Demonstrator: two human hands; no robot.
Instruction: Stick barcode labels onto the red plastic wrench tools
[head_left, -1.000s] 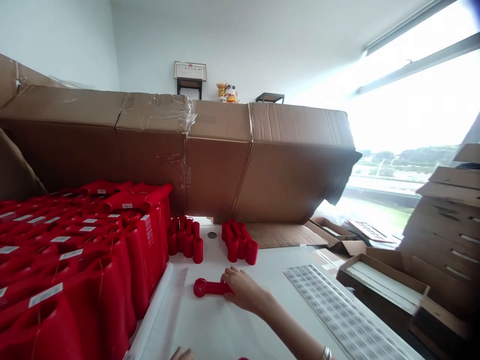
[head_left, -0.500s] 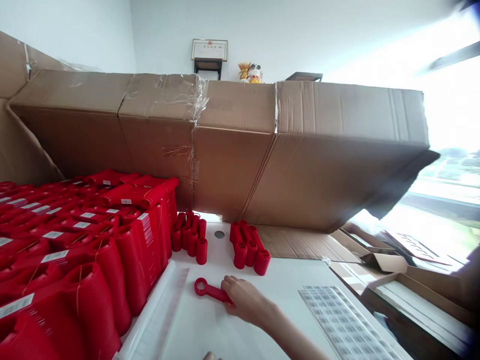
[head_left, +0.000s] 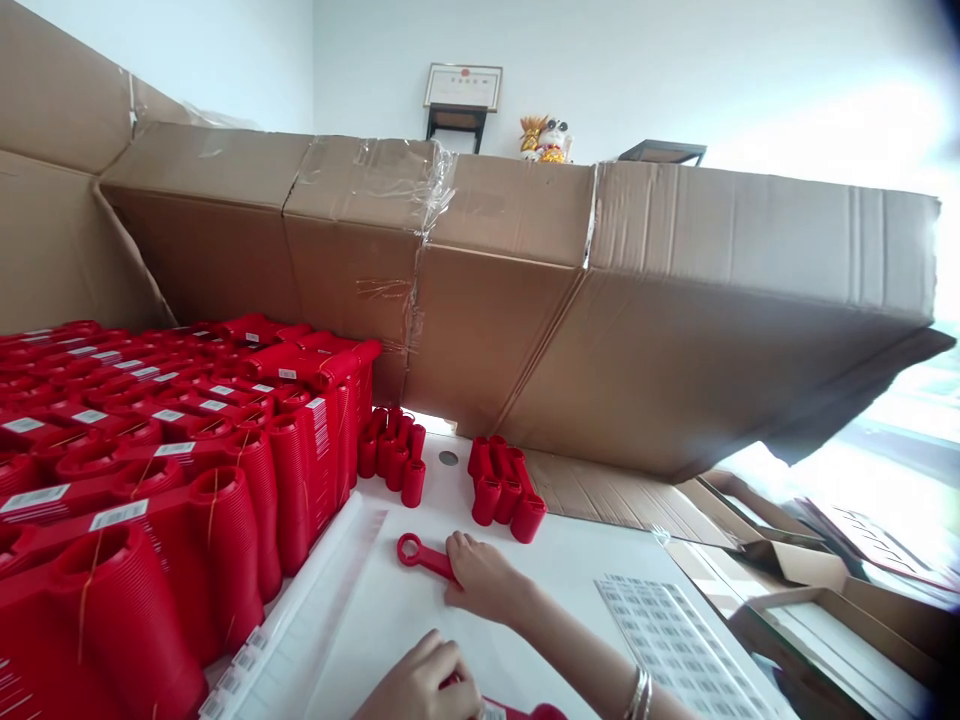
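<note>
A red flat piece with a ring-shaped end (head_left: pixel 421 555) lies on the white table. Over its other end, my right hand (head_left: pixel 480 578) is closed, so that end is hidden; a bracelet shows on this wrist. At the bottom edge, my left hand (head_left: pixel 427 685) has its fingers curled round a second red piece (head_left: pixel 546 712), which bears a white label and is partly cut off by the frame. Beyond the right hand stand small stacks of red ring-ended pieces (head_left: pixel 507 490), with a further group of short red stacks (head_left: pixel 394 452) to their left.
Many tall, banded stacks of red pieces (head_left: pixel 247 500) with barcode labels fill the left. A barcode label sheet (head_left: pixel 679 640) lies on the right of the table (head_left: pixel 405 625). Cardboard (head_left: pixel 480 330) rises along the back. An open box (head_left: pixel 840 640) stands far right.
My left hand has come up into view at the bottom, with a labelled red piece in it. My right hand stays on the ring-ended piece. The camera view has shifted left.
</note>
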